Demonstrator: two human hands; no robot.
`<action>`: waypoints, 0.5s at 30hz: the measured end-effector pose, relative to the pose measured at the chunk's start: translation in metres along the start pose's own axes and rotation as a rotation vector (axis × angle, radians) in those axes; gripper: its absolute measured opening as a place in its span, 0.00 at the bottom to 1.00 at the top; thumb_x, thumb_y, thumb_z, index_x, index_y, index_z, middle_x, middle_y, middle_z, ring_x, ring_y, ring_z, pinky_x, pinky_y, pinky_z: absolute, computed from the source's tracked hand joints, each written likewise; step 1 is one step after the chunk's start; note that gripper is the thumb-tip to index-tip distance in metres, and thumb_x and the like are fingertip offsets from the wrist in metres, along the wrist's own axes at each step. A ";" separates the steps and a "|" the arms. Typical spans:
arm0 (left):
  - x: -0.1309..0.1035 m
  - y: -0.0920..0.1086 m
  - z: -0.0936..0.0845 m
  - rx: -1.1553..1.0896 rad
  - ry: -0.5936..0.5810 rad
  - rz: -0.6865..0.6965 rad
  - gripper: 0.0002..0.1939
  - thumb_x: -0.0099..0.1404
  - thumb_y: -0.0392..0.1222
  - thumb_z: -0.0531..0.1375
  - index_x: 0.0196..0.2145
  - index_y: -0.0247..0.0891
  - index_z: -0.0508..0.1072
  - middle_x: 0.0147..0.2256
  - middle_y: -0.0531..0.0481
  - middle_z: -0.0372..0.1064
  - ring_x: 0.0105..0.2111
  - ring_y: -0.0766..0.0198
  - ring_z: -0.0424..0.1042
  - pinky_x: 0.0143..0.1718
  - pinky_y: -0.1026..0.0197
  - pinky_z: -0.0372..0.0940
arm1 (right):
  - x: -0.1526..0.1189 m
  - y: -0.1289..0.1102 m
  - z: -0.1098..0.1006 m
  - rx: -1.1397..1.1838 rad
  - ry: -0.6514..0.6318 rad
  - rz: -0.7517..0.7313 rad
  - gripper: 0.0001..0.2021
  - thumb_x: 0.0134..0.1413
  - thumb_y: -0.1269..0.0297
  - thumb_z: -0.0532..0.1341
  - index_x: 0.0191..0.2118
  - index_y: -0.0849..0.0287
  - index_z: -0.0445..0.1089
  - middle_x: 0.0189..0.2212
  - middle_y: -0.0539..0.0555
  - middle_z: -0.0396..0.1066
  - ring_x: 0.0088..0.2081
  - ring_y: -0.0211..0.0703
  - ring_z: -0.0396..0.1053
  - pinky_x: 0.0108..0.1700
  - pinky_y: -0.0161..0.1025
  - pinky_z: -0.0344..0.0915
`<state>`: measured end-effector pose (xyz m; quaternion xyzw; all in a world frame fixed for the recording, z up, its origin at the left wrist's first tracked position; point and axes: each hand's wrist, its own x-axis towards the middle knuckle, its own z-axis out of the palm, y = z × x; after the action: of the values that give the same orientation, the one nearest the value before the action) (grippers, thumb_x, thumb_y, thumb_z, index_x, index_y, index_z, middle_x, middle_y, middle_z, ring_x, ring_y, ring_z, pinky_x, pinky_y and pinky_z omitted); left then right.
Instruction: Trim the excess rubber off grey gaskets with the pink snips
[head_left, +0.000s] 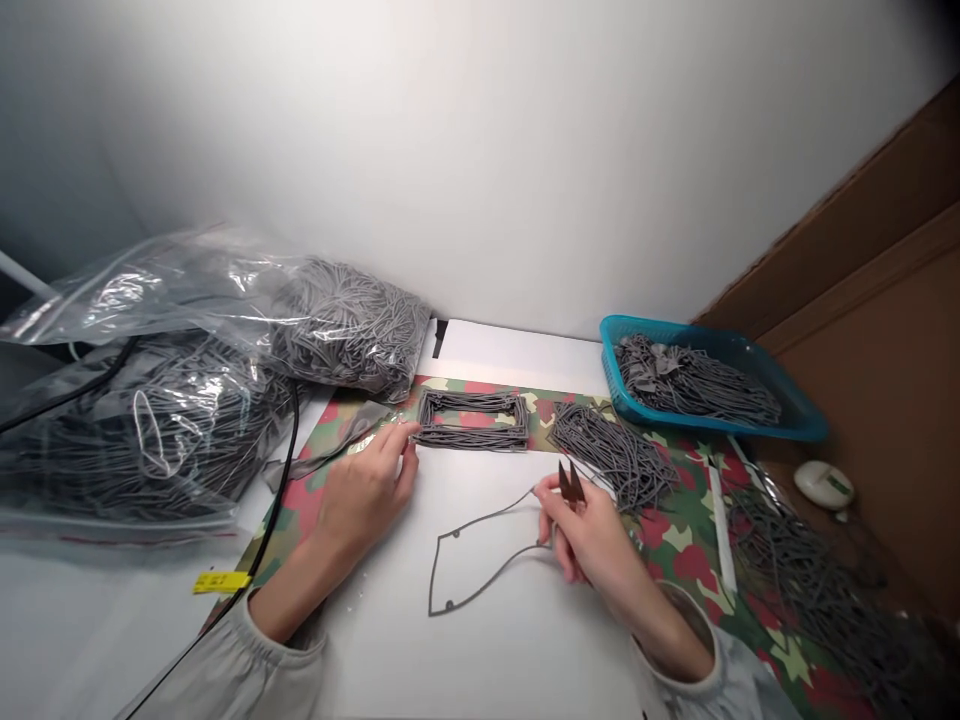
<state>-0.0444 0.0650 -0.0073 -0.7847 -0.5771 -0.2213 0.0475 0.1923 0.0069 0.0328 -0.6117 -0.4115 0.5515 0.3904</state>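
My right hand (589, 525) is closed around small dark-bladed snips (571, 485), points upward, and also pinches a thin grey rubber-like loop (433, 578). The loop, which has small round tabs near its corners, stretches left over the white sheet (480, 660). My left hand (369, 480) has its fingers slightly bent and apart, with the fingertips at the left end of a neat rectangular stack of similar grey loops (472, 438). Whether they press on the stack I cannot tell. Just beyond my right hand lies a loose pile of grey loops (619, 455).
Clear plastic bags full of grey loops (352, 325) fill the left side. A black cable (281, 490) with a yellow tag (222, 582) runs beside my left arm. At right are a blue basket (806, 425), a white mouse (823, 484) and more loose strands (817, 580).
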 end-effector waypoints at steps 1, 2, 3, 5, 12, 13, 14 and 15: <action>0.000 0.000 -0.001 -0.022 -0.026 0.025 0.14 0.68 0.37 0.47 0.45 0.36 0.69 0.41 0.44 0.76 0.30 0.59 0.75 0.25 0.61 0.57 | 0.001 0.012 -0.005 -0.038 0.040 0.001 0.20 0.48 0.45 0.61 0.32 0.59 0.63 0.16 0.47 0.67 0.07 0.30 0.51 0.09 0.30 0.43; 0.000 0.000 -0.003 -0.049 -0.063 0.061 0.14 0.68 0.37 0.47 0.44 0.36 0.70 0.40 0.45 0.76 0.30 0.60 0.75 0.25 0.62 0.57 | 0.000 0.023 -0.010 -0.074 0.096 -0.005 0.20 0.48 0.45 0.60 0.32 0.59 0.63 0.17 0.47 0.68 0.08 0.30 0.51 0.10 0.31 0.44; -0.001 0.001 -0.005 -0.082 -0.110 0.109 0.13 0.68 0.37 0.47 0.42 0.37 0.70 0.37 0.47 0.76 0.29 0.61 0.74 0.26 0.62 0.58 | 0.000 0.031 -0.014 -0.107 0.152 -0.020 0.19 0.48 0.46 0.60 0.31 0.59 0.64 0.18 0.48 0.68 0.11 0.32 0.55 0.12 0.32 0.49; -0.002 0.004 -0.011 -0.155 -0.220 0.218 0.11 0.66 0.38 0.49 0.36 0.39 0.71 0.31 0.51 0.75 0.26 0.64 0.73 0.25 0.63 0.57 | -0.002 0.040 -0.019 -0.166 0.251 -0.051 0.18 0.48 0.47 0.61 0.30 0.59 0.66 0.21 0.52 0.70 0.20 0.39 0.66 0.22 0.34 0.62; -0.009 0.017 -0.027 -0.287 -0.463 0.382 0.09 0.62 0.37 0.53 0.30 0.42 0.73 0.27 0.55 0.73 0.21 0.67 0.69 0.22 0.62 0.51 | -0.008 0.039 -0.019 -0.271 0.346 -0.079 0.16 0.49 0.50 0.62 0.32 0.60 0.69 0.26 0.55 0.71 0.29 0.45 0.69 0.32 0.39 0.66; -0.009 0.017 -0.028 -0.286 -0.477 0.376 0.08 0.62 0.37 0.54 0.30 0.42 0.73 0.27 0.55 0.73 0.21 0.66 0.69 0.22 0.62 0.51 | -0.008 0.039 -0.019 -0.271 0.346 -0.082 0.16 0.49 0.50 0.61 0.33 0.61 0.69 0.26 0.54 0.70 0.29 0.45 0.69 0.32 0.38 0.66; -0.009 0.017 -0.029 -0.282 -0.488 0.370 0.07 0.62 0.37 0.54 0.31 0.42 0.73 0.27 0.54 0.73 0.21 0.66 0.69 0.22 0.62 0.50 | -0.008 0.040 -0.019 -0.269 0.346 -0.085 0.17 0.50 0.50 0.61 0.34 0.61 0.69 0.26 0.54 0.69 0.29 0.44 0.68 0.32 0.38 0.67; -0.009 0.017 -0.029 -0.278 -0.497 0.364 0.07 0.62 0.37 0.55 0.31 0.42 0.73 0.27 0.54 0.73 0.21 0.65 0.69 0.22 0.62 0.50 | -0.008 0.040 -0.019 -0.266 0.345 -0.088 0.17 0.50 0.50 0.61 0.34 0.61 0.69 0.25 0.53 0.69 0.28 0.44 0.68 0.31 0.37 0.67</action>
<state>-0.0395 0.0415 0.0181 -0.9038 -0.3857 -0.0875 -0.1636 0.2133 -0.0153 -0.0001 -0.7247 -0.4339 0.3619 0.3943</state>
